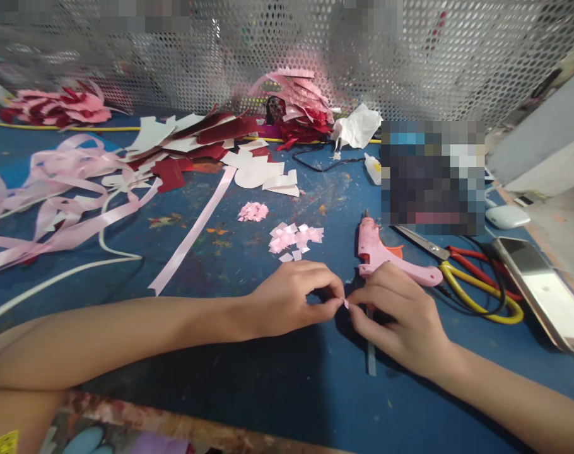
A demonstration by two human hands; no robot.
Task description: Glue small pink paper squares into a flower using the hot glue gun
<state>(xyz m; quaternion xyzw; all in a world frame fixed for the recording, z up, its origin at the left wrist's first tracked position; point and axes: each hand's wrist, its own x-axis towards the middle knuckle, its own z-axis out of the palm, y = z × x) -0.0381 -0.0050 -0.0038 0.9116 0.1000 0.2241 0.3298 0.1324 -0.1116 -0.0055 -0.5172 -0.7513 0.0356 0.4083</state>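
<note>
A tiny pink ribbon piece (346,302) is pinched between the fingertips of both hands, low in the middle of the view. My left hand (299,299) comes in from the left, thumb and forefinger closed on it. My right hand (400,315) grips the same piece from the right. Just above lie cut pink ribbon squares (294,238), with a small heap of folded pink pieces (253,212) behind them. A pink glue gun (374,246) rests beyond my right hand, and its clear glue stick (371,353) shows below that hand.
Scissors (476,287) and a phone (542,293) lie at the right. A long pink ribbon strip (195,230), tangled ribbon (79,221) and a white cable (64,271) are at left. Cut scraps (206,135) lie before a perforated metal screen (197,57).
</note>
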